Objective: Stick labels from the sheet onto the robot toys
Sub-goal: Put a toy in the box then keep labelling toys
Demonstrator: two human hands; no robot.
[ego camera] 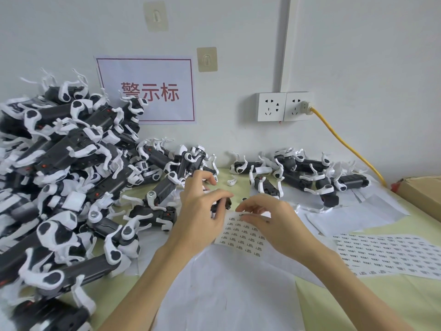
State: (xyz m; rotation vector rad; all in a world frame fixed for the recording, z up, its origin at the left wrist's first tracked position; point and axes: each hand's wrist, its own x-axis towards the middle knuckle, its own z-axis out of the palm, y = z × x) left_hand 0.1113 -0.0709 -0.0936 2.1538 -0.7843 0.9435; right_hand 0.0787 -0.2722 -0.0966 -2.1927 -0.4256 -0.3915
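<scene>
The small label sheet (241, 231) lies near the middle of the frame, its long axis running from upper left to lower right, its printed rows of tiny dark marks facing up; it is thin white paper, its upper edge lifted slightly off the table (405, 304); the left hand (202, 218) holds its left edge, the thumb under or beside the paper and the fingers curled over a dark robot toy (222, 203) that sits just above the sheet; how that toy points cannot be told, since the fingers hide most of it; the right hand (269, 222) pinches at the sheet's upper edge with thumb and forefinger tips closed together, the other fingers loosely bent; whether a label is already between the fingertips cannot be told.

A large heap of robot toys (66, 168) fills the left of the frame, dark matte bodies with glossy white curved legs, lying every way; a smaller group of toys (307, 174) lies at centre right against the wall; a larger label sheet (391, 256) lies flat at lower right, long axis left to right; plain white backing papers (226, 290) cover the pale green table beneath the forearms; a red-framed paper sign (148, 90) hangs on the wall at upper left of centre; a yellow cable (346, 144) runs from a wall socket (285, 106); a cardboard box (422, 194) sits at the right edge.
</scene>
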